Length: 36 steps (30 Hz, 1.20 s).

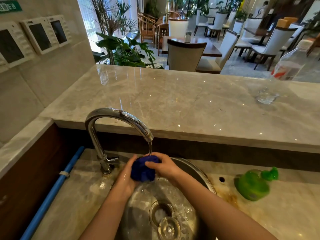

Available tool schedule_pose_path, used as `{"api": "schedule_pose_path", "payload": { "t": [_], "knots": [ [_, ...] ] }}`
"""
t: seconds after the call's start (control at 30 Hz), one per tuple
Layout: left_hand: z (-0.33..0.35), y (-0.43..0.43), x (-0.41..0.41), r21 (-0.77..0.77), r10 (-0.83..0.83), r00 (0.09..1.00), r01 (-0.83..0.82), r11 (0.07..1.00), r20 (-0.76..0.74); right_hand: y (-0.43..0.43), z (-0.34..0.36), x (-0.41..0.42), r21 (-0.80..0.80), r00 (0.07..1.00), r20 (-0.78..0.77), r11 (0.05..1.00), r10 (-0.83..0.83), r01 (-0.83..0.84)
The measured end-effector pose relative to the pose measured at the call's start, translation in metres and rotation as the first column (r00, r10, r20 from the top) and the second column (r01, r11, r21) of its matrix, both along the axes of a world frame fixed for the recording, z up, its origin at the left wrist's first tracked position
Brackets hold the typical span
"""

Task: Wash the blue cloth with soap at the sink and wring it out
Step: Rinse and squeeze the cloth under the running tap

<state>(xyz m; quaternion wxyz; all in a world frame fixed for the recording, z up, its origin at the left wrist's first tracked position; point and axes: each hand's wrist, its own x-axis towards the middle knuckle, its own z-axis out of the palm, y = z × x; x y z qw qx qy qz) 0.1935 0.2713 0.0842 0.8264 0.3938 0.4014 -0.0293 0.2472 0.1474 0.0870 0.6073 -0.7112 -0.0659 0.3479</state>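
Note:
The blue cloth (143, 169) is bunched into a ball over the round steel sink (195, 168), right under the stream from the chrome faucet (110, 122). My left hand (125, 178) cups and grips the cloth from the left and below. My right hand (164, 164) holds it from the right, thumb and fingers curled over its top. Water runs onto the cloth and splashes in the basin. A green soap bottle (252, 185) lies on the counter to the right of the sink.
A drain strainer and a loose plug (168, 228) sit in the basin bottom. A blue pipe (52, 193) runs along the left. On the raised marble ledge (173, 101) stand a glass (265, 96) and a plastic bottle (290, 63) at the right.

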Motion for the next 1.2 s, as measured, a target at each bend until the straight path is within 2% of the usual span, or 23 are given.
{"api": "schedule_pose_path", "payload": {
  "t": [0.13,0.27,0.33,0.4,0.53,0.63,0.67,0.77,0.83,0.87,0.9,0.97,1.07,1.17,1.2],
  "knots": [
    [-0.009,0.004,-0.013,0.097,-0.268,0.949,0.255,0.962,0.165,0.002,0.001,0.009,-0.017,0.983,0.028,0.983,-0.18,0.181],
    [-0.012,0.012,-0.025,0.293,-0.523,0.844,0.473,0.831,0.12,-0.002,0.004,0.009,-0.044,0.985,-0.011,0.984,-0.174,0.173],
    [-0.01,0.009,-0.025,0.355,-0.565,0.818,0.499,0.79,0.108,-0.005,0.002,0.007,-0.044,0.992,-0.016,0.991,-0.123,0.122],
    [-0.006,0.004,-0.024,0.384,-0.523,0.846,0.452,0.805,0.101,-0.007,0.002,0.005,-0.047,0.998,-0.009,0.997,-0.057,0.056],
    [-0.002,0.007,-0.023,0.36,-0.298,0.948,0.242,0.901,0.109,-0.017,0.005,0.01,-0.055,0.997,-0.057,0.997,0.06,-0.063],
    [-0.005,0.016,-0.022,0.433,-0.223,0.971,0.165,0.886,0.085,-0.03,0.007,0.014,-0.139,0.98,-0.03,0.97,0.198,-0.201],
    [-0.005,0.018,-0.023,0.449,-0.204,0.976,0.152,0.881,0.071,-0.034,0.009,0.014,-0.141,0.984,0.008,0.975,0.176,-0.173],
    [-0.006,0.017,-0.023,0.452,-0.208,0.977,0.165,0.877,0.047,-0.035,0.011,0.016,-0.092,0.994,0.105,0.995,-0.023,0.033],
    [-0.006,0.014,-0.021,0.372,-0.187,0.982,0.161,0.914,0.036,-0.027,0.003,0.014,-0.141,0.964,0.229,0.975,-0.138,0.173],
    [-0.008,0.012,-0.019,0.318,-0.166,0.986,0.147,0.937,0.033,-0.022,-0.002,0.011,-0.197,0.937,0.318,0.957,-0.143,0.212],
    [-0.007,0.009,-0.018,0.258,-0.148,0.989,0.139,0.956,0.019,-0.018,-0.005,0.007,-0.229,0.927,0.359,0.952,-0.111,0.203],
    [-0.001,0.002,-0.017,0.17,-0.169,0.984,0.158,0.973,0.05,-0.009,-0.008,-0.004,-0.196,0.954,0.299,0.979,0.007,0.054],
    [0.002,-0.007,-0.016,0.161,-0.256,0.962,0.239,0.958,0.096,-0.007,-0.014,-0.015,-0.236,0.953,0.253,0.966,0.164,-0.103],
    [0.001,-0.006,-0.016,0.109,-0.196,0.976,0.186,0.977,0.093,-0.017,-0.018,-0.019,-0.406,0.848,0.311,0.867,0.429,-0.289],
    [0.001,-0.004,-0.015,0.068,-0.168,0.982,0.162,0.984,0.088,-0.02,-0.017,-0.019,-0.432,0.81,0.355,0.851,0.466,-0.3]
  ]
}}
